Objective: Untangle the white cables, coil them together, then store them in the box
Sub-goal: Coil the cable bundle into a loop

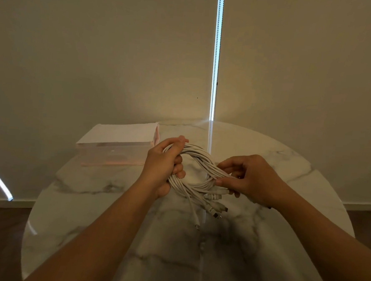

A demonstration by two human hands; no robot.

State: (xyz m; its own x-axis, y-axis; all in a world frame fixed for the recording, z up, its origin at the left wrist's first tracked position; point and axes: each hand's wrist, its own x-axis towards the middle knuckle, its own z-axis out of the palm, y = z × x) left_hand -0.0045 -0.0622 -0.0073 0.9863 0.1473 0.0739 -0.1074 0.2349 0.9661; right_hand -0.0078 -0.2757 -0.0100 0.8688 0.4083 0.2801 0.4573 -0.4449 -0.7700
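A bundle of white cables (198, 156) is wound into a loop and held above the round marble table (102, 200). My left hand (163, 167) grips the loop's left side, fingers curled round the strands. My right hand (249, 179) pinches the loop's right side between thumb and fingers. Several cable ends with plugs (216, 208) hang loose below the loop, near the table top. The box (114, 151), clear-walled with a pinkish tint and a white sheet on it, lies at the table's far left, behind my left hand.
The table stands close to a beige roller blind; a bead chain (216, 55) hangs down in a bright gap between the blinds. Dark wooden floor (0, 237) shows to the left and right of the table.
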